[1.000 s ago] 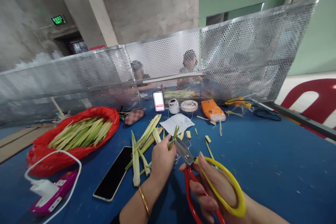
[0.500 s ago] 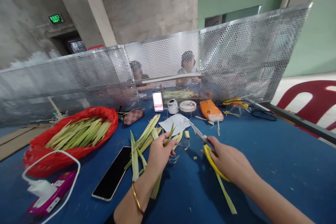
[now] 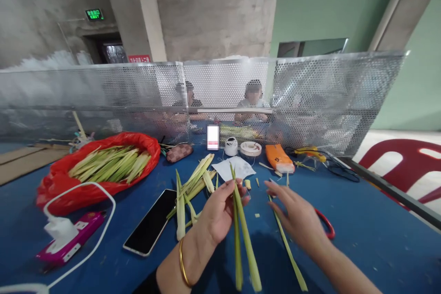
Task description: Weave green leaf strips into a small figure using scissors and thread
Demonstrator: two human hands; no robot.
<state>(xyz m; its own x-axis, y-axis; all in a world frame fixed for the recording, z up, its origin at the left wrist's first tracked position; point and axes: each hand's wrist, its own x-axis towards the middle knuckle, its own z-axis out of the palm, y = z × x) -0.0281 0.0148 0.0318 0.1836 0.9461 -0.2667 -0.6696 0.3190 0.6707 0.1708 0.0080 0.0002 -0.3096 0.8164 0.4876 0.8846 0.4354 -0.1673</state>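
My left hand (image 3: 220, 211), with a gold bangle at the wrist, pinches two long green husk strips (image 3: 245, 234) whose wide ends hang down towards me. To its right, my right hand (image 3: 298, 213) hovers low over the table, fingers stretched and apart. A single husk strip (image 3: 291, 257) lies beneath and beside its fingertips. Scissors with a red-lined handle (image 3: 327, 224) lie under that hand and are mostly hidden by it. Left of my left hand is a loose pile of husk strips (image 3: 193, 188). A white paper sheet (image 3: 234, 168) lies just beyond.
On the blue table are a red bag (image 3: 51, 188) of husks, a dark phone (image 3: 151, 223), a purple power strip (image 3: 74, 245) with a white cable, a thread spool (image 3: 230, 146), a tape roll (image 3: 251, 148) and an orange packet (image 3: 278, 158). A perforated metal screen (image 3: 220, 73) stands behind, with people beyond it.
My right hand has let go of the scissors, which now lie under it. My left hand now holds two long strips hanging towards me. The view has levelled.
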